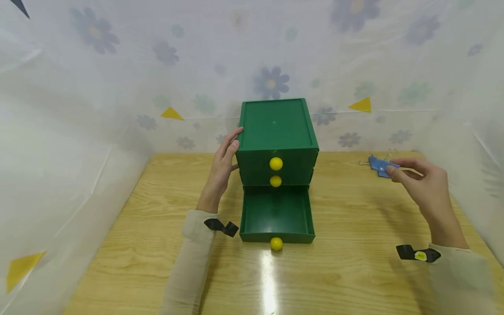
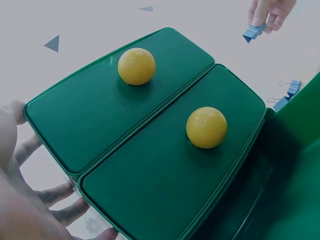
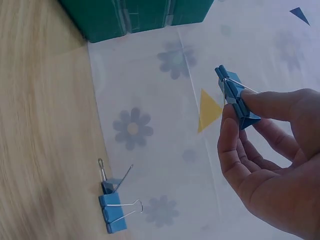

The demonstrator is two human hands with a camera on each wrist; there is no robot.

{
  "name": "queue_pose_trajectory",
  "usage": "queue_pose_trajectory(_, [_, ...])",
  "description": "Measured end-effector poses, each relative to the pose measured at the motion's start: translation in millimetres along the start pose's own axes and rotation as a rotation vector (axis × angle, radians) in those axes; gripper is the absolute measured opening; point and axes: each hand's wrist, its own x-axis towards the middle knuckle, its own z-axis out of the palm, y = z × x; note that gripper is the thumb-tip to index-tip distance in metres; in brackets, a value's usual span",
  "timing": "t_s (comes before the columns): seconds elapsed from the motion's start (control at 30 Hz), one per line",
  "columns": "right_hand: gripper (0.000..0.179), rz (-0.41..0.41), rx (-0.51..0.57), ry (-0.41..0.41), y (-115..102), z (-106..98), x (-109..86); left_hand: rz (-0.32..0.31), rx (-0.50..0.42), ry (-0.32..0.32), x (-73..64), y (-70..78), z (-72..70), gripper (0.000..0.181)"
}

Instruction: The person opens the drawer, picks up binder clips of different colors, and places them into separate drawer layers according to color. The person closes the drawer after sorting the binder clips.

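A green drawer box [image 1: 275,124] with three round yellow knobs stands on the table. Its lowest drawer [image 1: 256,238] is pulled out; the upper two are closed. My left hand [image 1: 221,170] rests against the box's left side, fingers spread and fairly straight. Off to the right, my right hand [image 1: 427,186] pinches a blue binder clip [image 3: 232,97] between thumb and fingers, raised above the table. More blue binder clips [image 3: 113,214] lie on the table below it, near the back edge, with wire handles sticking out.
The wooden table [image 1: 342,271] meets a pale flowered sheet [image 1: 220,65] at the back, and similar sheeting hangs at both sides. Yellow triangles [image 1: 362,105] mark the sheet. The pulled-out drawer juts toward me between the two arms.
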Motion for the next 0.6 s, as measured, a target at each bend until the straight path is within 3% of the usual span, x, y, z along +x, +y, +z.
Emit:
queue_pose_trajectory(0.23, [0.032, -0.07, 0.158, 0.017, -13, 11, -7.4, 0.001, -0.005, -0.009, 0.9, -0.6, 3.2, 0.045])
queue_pose_trajectory(0.37, [0.032, -0.077, 0.197, -0.007, -18, 18, -11.0, -0.004, -0.005, -0.017, -3.1, 9.9, 3.9, 0.045])
queue_pose_trajectory(0.6, [0.03, -0.103, 0.173, -0.062, -29, 35, -16.9, -0.002, 0.009, -0.025, -8.8, 24.8, 5.9, 0.046])
